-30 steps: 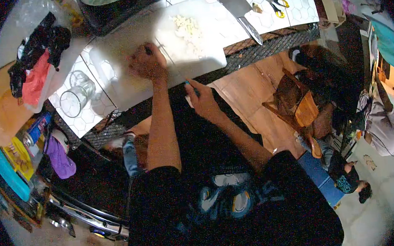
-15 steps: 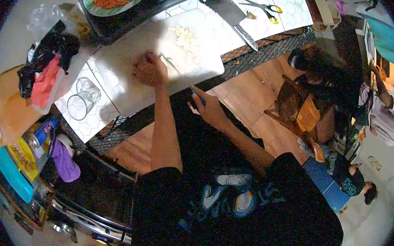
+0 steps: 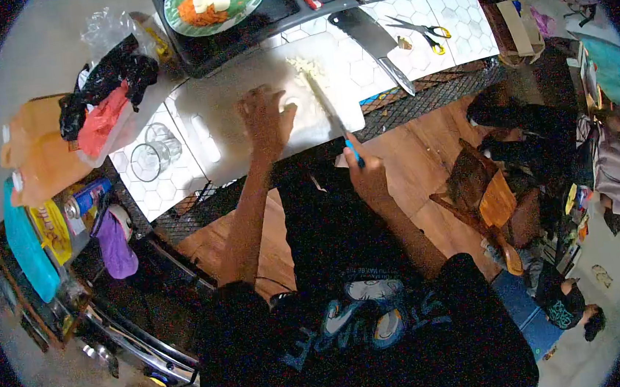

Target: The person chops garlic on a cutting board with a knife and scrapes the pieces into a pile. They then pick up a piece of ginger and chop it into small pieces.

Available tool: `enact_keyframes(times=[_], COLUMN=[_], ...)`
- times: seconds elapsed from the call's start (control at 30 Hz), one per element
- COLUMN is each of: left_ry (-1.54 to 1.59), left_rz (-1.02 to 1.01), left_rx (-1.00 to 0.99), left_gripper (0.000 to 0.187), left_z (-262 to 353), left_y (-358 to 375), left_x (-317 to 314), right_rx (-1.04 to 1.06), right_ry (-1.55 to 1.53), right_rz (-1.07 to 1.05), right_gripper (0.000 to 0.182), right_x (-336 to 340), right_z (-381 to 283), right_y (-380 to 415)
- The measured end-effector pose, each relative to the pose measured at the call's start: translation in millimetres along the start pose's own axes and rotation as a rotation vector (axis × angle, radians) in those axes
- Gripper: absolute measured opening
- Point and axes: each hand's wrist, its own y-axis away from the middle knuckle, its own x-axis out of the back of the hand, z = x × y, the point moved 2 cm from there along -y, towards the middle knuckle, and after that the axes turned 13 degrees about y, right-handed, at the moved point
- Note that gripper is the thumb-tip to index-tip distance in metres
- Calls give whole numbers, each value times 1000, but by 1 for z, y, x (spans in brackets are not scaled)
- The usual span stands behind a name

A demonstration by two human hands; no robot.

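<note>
My right hand (image 3: 368, 179) is closed around the blue handle of a narrow knife (image 3: 330, 110). Its blade points away from me across the white cutting board (image 3: 228, 138), the tip reaching a small heap of pale chopped pieces (image 3: 306, 70). Over the middle of the same board is my left hand (image 3: 267, 120), with fingers apart and nothing visible in it. A small pale scrap (image 3: 318, 184) shows against my dark clothing, just below the board's near edge.
Right of the board lie a cleaver (image 3: 370, 37) and yellow-handled scissors (image 3: 425, 32). Behind stands a black tray (image 3: 198, 56) with a plate (image 3: 185, 27) of shredded orange and pale food. Glasses (image 3: 153, 154) and plastic bags (image 3: 108, 115) are at left. Other people are at far right.
My left hand has opened from a closed grip near a small dark reddish thing, now out of sight. My right hand has brought the knife forward, blade over the chopped pieces. The view has shifted.
</note>
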Motion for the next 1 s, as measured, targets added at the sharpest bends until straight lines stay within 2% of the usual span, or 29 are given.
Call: enact_keyframes(times=[0.03,0.07,0.1,0.17,0.23,0.3,0.33,0.4,0.47,0.53,0.63,0.7,0.73,0.77,0.83,0.87,0.93,1.0], left_ry=[-3,18,12,-99,-145,98,181,82,73,178,304,-127,127,130,-277,-277,-79,106], left_rz=[-107,-71,-61,-228,-201,-222,85,239,341,589,628,554,511,512,454,453,439,325], left_rx=[38,12,5,56,94,122,-19,-20,-200,-277,-211,-576,-381,-383,-389,-390,-211,24], left_gripper=[35,40,40,37,32,26,20,16,14,14,15,17,19,19,26,26,32,30], left_z=[3,-3,-4,0,16,11,7,-3,-17,-6,-27,-36,-47,-53,-57,-58,-60,-51], left_y=[-4,-1,-2,-5,-14,-21,-27,-62,-109,-146,-178,-197,-205,-202,-191,-183,-154,-104], left_x=[-3,-16,-21,-27,-11,-11,-2,15,54,91,109,120,120,117,109,102,85,67], right_rx=[-57,0,9,-77,12,58,55,42,32,61,-40,-24,-12,-12,80,79,-100,-56], right_ry=[33,48,43,60,35,65,174,68,-36,-68,-34,-42,-52,-51,-107,-108,-105,-156], right_rz=[8,68,77,22,93,146,84,115,140,68,-54,-58,-64,-62,32,32,-144,-119], right_gripper=[36,36,36,35,35,34,34,34,35,36,37,37,37,37,37,37,38,37], right_x=[4,9,12,15,9,10,20,9,6,5,4,3,2,0,-1,1,5,3], right_z=[4,4,4,6,16,15,9,14,16,14,10,9,9,11,10,12,10,10], right_y=[-3,-4,-5,-9,-9,-8,-4,-4,-2,1,4,5,5,5,5,5,7,8])
